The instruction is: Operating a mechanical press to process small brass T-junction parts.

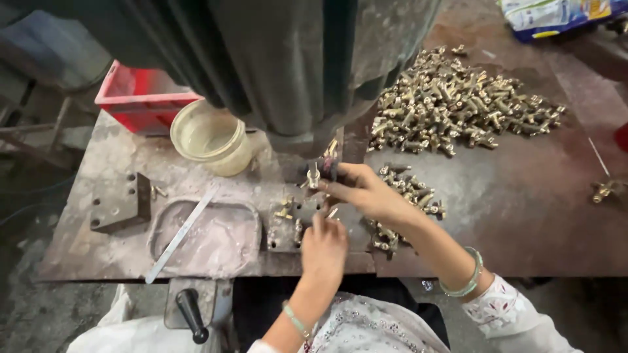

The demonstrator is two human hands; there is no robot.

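Observation:
My right hand (363, 189) pinches a small brass fitting (314, 175) under the dark machine column (288, 59), just above a metal fixture block (291, 229). My left hand (322, 248) rests its fingertips on the fixture block, touching small brass pieces (285, 209) seated there. A few brass fittings (409, 189) lie beside my right wrist. Whether the left fingers grip a piece cannot be told.
A big heap of brass fittings (458, 104) lies on the rusty steel table (523, 216) at the right. A cloudy plastic cup (212, 137), a red crate (140, 95), a drilled steel block (121, 202), a flat metal strip (182, 232) and a black lever handle (191, 315) are at the left.

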